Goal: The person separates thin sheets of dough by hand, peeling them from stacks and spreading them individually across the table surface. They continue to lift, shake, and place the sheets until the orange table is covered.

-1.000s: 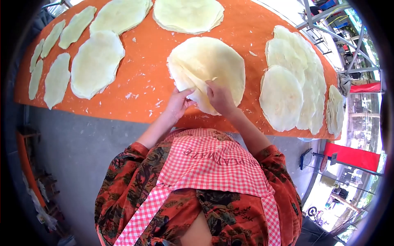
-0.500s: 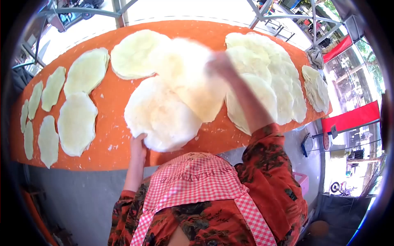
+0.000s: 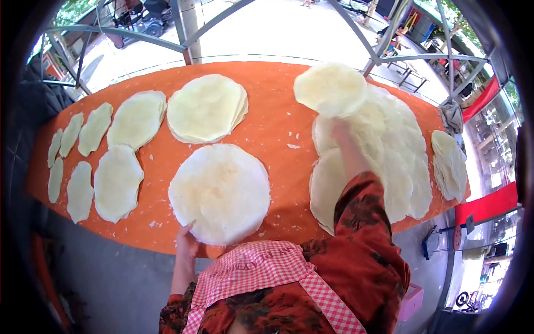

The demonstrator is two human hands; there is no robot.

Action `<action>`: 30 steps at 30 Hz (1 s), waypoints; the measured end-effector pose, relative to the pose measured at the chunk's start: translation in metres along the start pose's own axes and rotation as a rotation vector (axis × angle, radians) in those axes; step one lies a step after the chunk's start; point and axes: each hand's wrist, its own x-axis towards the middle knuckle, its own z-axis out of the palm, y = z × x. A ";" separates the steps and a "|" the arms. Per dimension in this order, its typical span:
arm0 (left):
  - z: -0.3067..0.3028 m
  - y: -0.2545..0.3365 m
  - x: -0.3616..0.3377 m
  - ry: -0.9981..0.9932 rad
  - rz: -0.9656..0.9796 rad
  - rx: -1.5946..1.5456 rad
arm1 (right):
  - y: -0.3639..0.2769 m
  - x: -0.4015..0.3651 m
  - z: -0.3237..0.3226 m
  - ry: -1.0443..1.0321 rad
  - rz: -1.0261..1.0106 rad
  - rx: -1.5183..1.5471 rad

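Note:
A pale, round stack of thin flatbreads (image 3: 219, 192) lies in front of me on the orange table (image 3: 278, 150). My left hand (image 3: 187, 242) is at its near left edge, thumb on top, other fingers mostly hidden; it seems to pinch the rim. My right hand (image 3: 342, 131), slightly blurred, reaches over the large overlapping spread of flatbreads (image 3: 397, 150) on the right. It grips the near edge of a single flatbread (image 3: 331, 86), which lies over the far left part of that spread and sticks out past it.
Behind the front stack sits another round stack (image 3: 206, 106). Several smaller-looking piles, such as one at the left (image 3: 118, 183), line that side. A narrow pile (image 3: 448, 167) lies at the right end, near a grey cloth (image 3: 453, 117). Metal frame bars (image 3: 222, 22) rise beyond the table.
My right hand has carried a flatbread from above the middle stacks to the far right spread. The left hand stays at the front stack's edge. The camera view has tilted up.

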 end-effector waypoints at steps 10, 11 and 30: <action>0.063 0.031 -0.004 -0.091 0.012 0.079 | 0.071 -0.467 0.158 -1.294 -0.686 -0.985; 0.079 0.035 -0.005 -0.128 0.062 0.087 | 0.068 -0.468 0.168 -1.262 -0.680 -1.066; 0.134 0.069 0.042 -0.454 0.230 0.431 | 0.025 -0.286 0.230 -0.990 -0.599 -0.467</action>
